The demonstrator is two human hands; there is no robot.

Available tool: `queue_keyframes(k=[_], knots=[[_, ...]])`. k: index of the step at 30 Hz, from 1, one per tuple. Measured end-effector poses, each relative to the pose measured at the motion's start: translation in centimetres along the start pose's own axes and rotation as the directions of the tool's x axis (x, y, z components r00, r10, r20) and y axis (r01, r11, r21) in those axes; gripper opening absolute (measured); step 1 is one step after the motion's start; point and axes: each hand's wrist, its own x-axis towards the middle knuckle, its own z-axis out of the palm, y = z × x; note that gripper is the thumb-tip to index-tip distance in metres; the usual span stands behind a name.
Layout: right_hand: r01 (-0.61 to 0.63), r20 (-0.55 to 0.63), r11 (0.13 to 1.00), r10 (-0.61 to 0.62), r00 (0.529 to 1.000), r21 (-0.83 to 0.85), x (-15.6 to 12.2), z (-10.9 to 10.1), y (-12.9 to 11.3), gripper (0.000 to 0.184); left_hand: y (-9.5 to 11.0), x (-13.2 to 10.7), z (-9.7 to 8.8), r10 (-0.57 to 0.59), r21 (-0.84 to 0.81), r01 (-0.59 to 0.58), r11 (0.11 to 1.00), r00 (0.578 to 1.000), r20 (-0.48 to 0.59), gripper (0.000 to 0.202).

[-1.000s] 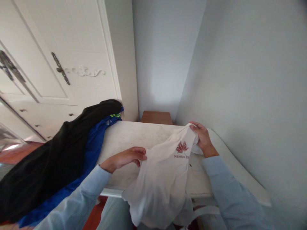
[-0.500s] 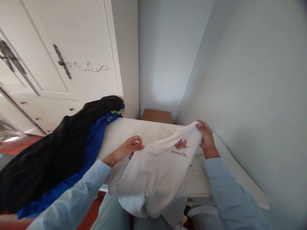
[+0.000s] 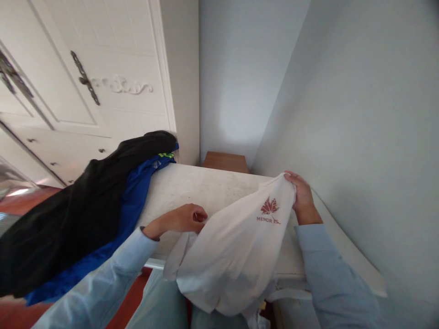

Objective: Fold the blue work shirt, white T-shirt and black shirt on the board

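A white T-shirt (image 3: 233, 251) with a red maple-leaf print and lettering hangs over the front edge of a white tabletop (image 3: 192, 189). My right hand (image 3: 302, 194) is closed on the shirt's upper corner at the right, near the wall. My left hand (image 3: 183, 218) pinches the shirt's left edge above the table. Both sleeves are light blue.
A black garment (image 3: 78, 210) lies over a blue one (image 3: 135, 203) on the table's left end. White wardrobe doors with metal handles (image 3: 85, 77) stand at left. A brown wooden piece (image 3: 224, 162) sits beyond the table. A grey wall runs close on the right.
The shirt has shifted right and drooped further over the table edge. My right hand moved slightly right; my left hand lowered and stayed pinched on the fabric.
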Motion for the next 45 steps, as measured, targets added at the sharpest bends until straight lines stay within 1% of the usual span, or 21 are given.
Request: queue_keyframes(k=[5,8,9,10,13,14,15,16,19,21,23,27,31,34,37,39,40,42,43,44,45], knots=[[-0.111,0.134,0.979,0.135,0.982,-0.169,-0.5,0.2,0.0,0.034,0.1,-0.7,-0.4,-0.002,0.070,0.005,0.998,0.999,-0.048,0.009],[-0.113,0.236,0.983,0.145,0.961,-0.144,-1.2,-0.6,-1.3,0.043,-0.4,-0.7,-1.4,0.021,-0.014,-0.026,1.000,0.952,-0.307,0.010],[-0.085,0.236,0.991,0.109,0.966,-0.107,-1.4,-1.0,-1.8,0.046,-0.5,-0.8,-1.8,0.027,-0.047,-0.055,0.997,0.888,-0.459,0.013],[-0.044,0.216,0.997,0.056,0.975,-0.061,-1.4,-1.5,-2.2,0.047,-0.6,-1.0,-2.4,0.027,-0.066,-0.088,0.994,0.777,-0.628,0.016],[0.099,0.083,0.994,-0.102,0.991,0.035,-0.9,-2.5,-2.4,0.043,-1.0,-1.5,-4.3,0.023,-0.005,-0.100,0.995,0.277,-0.960,0.022],[0.125,0.045,0.992,-0.125,0.991,-0.004,-0.5,-2.6,-2.1,0.040,-1.3,-1.5,-4.9,0.046,0.039,-0.043,0.998,0.176,-0.983,0.021],[0.135,0.018,0.988,-0.134,0.991,-0.081,-0.1,-2.4,-1.5,0.038,-1.7,-1.4,-5.5,0.075,0.082,0.045,0.996,0.150,-0.986,0.020],[0.129,-0.006,0.977,-0.132,0.991,-0.171,0.3,-2.2,-0.8,0.035,-2.2,-1.1,-6.1,0.088,0.119,0.151,0.981,0.195,-0.977,0.020],[0.133,-0.029,0.875,-0.165,0.986,-0.466,1.2,-1.2,1.7,0.025,-3.7,0.3,-7.4,-0.046,0.207,0.488,0.848,0.456,-0.889,0.027],[0.178,0.018,0.772,-0.211,0.977,-0.610,1.5,-0.9,3.0,0.020,-4.2,1.4,-7.7,-0.156,0.278,0.622,0.732,0.550,-0.821,0.035],[0.201,0.084,0.677,-0.202,0.976,-0.708,1.7,-1.1,3.8,0.020,-4.0,2.1,-7.6,-0.170,0.357,0.650,0.671,0.604,-0.779,0.043],[0.142,0.186,0.575,0.018,0.982,-0.806,1.9,-2.6,3.2,0.031,-2.8,2.0,-7.1,-0.224,0.482,0.631,0.608,0.718,-0.659,0.054],[0.128,0.291,0.523,0.243,0.925,-0.842,1.2,-3.4,1.4,0.047,-4.2,1.0,-7.9,-0.282,0.592,0.634,0.497,0.763,-0.581,0.057],[0.158,0.385,0.551,0.326,0.863,-0.820,0.5,-3.3,0.7,0.053,-6.5,0.6,-9.3,-0.306,0.583,0.589,0.560,0.801,-0.515,0.053],[0.212,0.443,0.533,0.354,0.824,-0.819,0.2,-3.1,0.6,0.053,-7.8,0.3,-10.4,-0.222,0.472,0.456,0.754,0.854,-0.471,0.041],[0.235,0.465,0.555,0.319,0.826,-0.798,0.2,-3.2,0.3,0.048,-7.6,-0.1,-10.8,-0.089,0.356,0.324,0.877,0.837,-0.541,0.036],[0.235,0.463,0.591,0.269,0.844,-0.772,0.3,-3.2,0.1,0.047,-7.3,-0.4,-11.0,-0.018,0.310,0.261,0.914,0.790,-0.613,0.036],[0.229,0.401,0.669,0.113,0.909,-0.707,0.4,-3.4,-0.2,0.050,-6.4,-1.0,-11.3,0.111,0.298,0.210,0.931,0.616,-0.780,0.038],[0.236,0.339,0.681,0.020,0.941,-0.694,0.6,-3.5,-0.3,0.052,-5.9,-1.3,-11.6,0.165,0.337,0.242,0.910,0.533,-0.830,0.039],[0.248,0.268,0.661,-0.074,0.961,-0.708,0.8,-3.5,-0.3,0.052,-5.5,-1.5,-11.8,0.207,0.392,0.311,0.865,0.490,-0.846,0.038],[0.262,0.209,0.609,-0.158,0.965,-0.749,1.0,-3.6,-0.1,0.049,-5.1,-1.6,-12.1,0.225,0.456,0.397,0.797,0.504,-0.834,0.038]])
